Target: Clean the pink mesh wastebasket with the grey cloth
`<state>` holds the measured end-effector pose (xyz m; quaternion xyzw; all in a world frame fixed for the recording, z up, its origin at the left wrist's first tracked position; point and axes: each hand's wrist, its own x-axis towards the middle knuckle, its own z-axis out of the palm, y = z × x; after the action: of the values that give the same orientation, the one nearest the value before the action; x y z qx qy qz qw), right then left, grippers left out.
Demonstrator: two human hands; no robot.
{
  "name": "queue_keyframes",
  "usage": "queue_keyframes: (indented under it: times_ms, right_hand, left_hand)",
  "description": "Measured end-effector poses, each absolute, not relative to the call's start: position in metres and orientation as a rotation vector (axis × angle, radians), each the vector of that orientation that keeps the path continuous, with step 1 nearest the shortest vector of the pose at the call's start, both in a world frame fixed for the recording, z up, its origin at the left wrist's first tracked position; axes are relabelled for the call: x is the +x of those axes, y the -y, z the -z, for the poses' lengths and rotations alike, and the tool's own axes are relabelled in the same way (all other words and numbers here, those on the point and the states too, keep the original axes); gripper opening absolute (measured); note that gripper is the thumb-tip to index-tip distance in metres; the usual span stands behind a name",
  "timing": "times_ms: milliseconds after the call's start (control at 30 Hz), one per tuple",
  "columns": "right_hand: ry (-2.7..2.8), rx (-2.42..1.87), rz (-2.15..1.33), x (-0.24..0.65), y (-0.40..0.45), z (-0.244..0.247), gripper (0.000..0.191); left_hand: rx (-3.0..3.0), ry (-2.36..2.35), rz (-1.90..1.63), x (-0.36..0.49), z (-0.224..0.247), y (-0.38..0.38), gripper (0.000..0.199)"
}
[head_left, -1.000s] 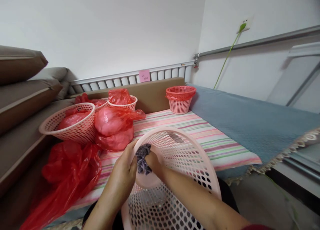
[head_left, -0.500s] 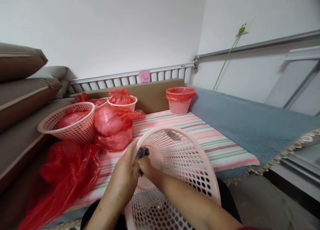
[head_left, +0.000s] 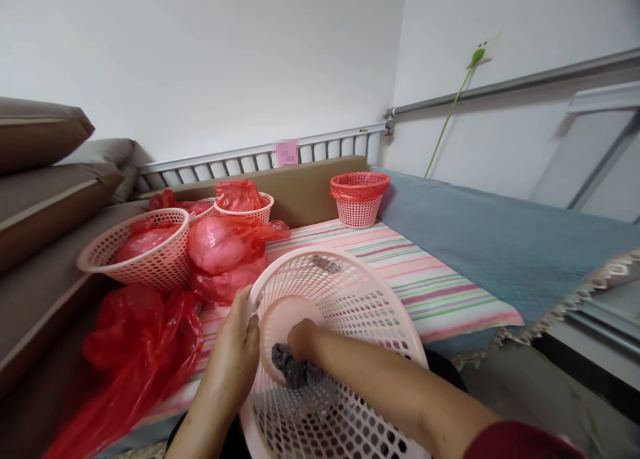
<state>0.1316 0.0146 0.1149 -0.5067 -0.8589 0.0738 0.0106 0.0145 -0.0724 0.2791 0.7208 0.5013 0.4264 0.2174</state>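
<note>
A pale pink perforated plastic basket (head_left: 345, 279) lies tilted in front of me, its mouth facing me. My left hand (head_left: 240, 346) grips the rim on its left side, thumb inside and the other fingers mostly hidden behind the wall. Deep inside, my right hand (head_left: 304, 339) is closed on a crumpled dark grey cloth (head_left: 293, 366), pressed near the basket's bottom. The fingers of this hand are partly hidden by its own back and the cloth.
To the left stand pink baskets (head_left: 140, 266) with red plastic bags; a filled red bag (head_left: 227, 252) and a loose one (head_left: 140, 339) lie beside them. A red-lined basket (head_left: 359, 206) stands on the striped cloth (head_left: 450, 299). Cushions (head_left: 50, 192) are stacked at left.
My right hand has moved the cloth from the left rim area down to the basket's bottom. The basket has shifted slightly left, and my left hand moved left with its rim.
</note>
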Motion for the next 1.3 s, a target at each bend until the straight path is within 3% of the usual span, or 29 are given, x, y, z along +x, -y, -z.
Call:
queue_keyframes:
  times_ms: [233, 533, 767, 900, 1033, 1100, 1200, 1300]
  right_hand:
    - [2.613, -1.287, -0.069, 0.142, -0.039, -0.152, 0.022]
    - [2.333, -1.888, -0.125, 0.15, -0.047, -0.112, 0.009]
    - [2.478, -1.821, -0.333, 0.145, -0.005, -0.106, 0.049]
    - [2.845, -1.503, -0.631, 0.141, 0.005, -0.142, 0.044]
    - [2.892, -1.329, -0.637, 0.158, 0.039, -0.213, 0.005]
    - [2.748, -1.22, -0.529, 0.18, 0.068, -0.248, 0.022]
    - [2.482, -1.063, -0.768, 0.225, 0.111, -0.28, 0.022]
    - [1.997, -1.156, -0.822, 0.277, 0.136, -0.275, 0.027]
  left_hand:
    - [1.955, -1.384, -1.208, 0.016, -0.282, 0.065, 0.039]
    - [1.968, -1.432, -1.139, 0.018, -0.286, 0.066, 0.038]
    - [2.06, -1.395, -1.106, 0.026, -0.288, 0.074, 0.04]
    - [2.115, -1.424, -1.107, 0.03, -0.288, 0.08, 0.038]
    - [2.102, -1.521, -1.103, 0.017, -0.282, 0.08, 0.024]
    - [2.05, -1.572, -1.112, 0.005, -0.281, 0.078, 0.017]
    - [2.022, -1.557, -1.136, -0.009, -0.288, 0.075, 0.017]
    - [2.056, -1.536, -1.166, -0.013, -0.303, 0.07, 0.021]
